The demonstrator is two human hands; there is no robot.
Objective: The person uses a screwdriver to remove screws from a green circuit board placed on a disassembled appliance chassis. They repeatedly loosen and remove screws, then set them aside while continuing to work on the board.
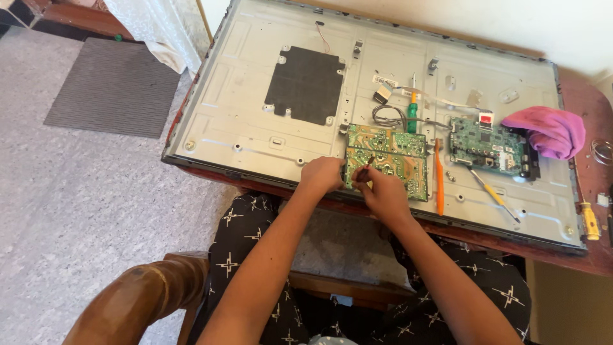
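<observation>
Fingers (364,174) of the right hand (383,191) were pinched closed around a small dark tool (369,161), its tip resting on the near left part of the yellow-green power supply board (389,156). The left hand (322,174) lay curled at the left edge of the same board; whether it gripped anything could not be determined, as its fingertips were hidden. The board sat low in the middle of the metal rear panel of an opened flat-screen television (242,108), which lay face down on a reddish-brown table (584,108).

Other items noted on the panel: a black rectangular pad (305,84) toward the upper left of the board; a green-handled screwdriver (412,110) just beyond the board's far edge, beside a bundle of dark cables (386,116); an orange pry tool (438,179) lying along the board's right side; a green main board (488,148) further right; a yellow-handled screwdriver (490,190) lying diagonally just in front of that board; and a purple cloth (549,131) touching its right end. Another yellow-handled screwdriver (589,220) lay on the table at the right edge. A grey mat (112,89) lay on the floor, well apart.
</observation>
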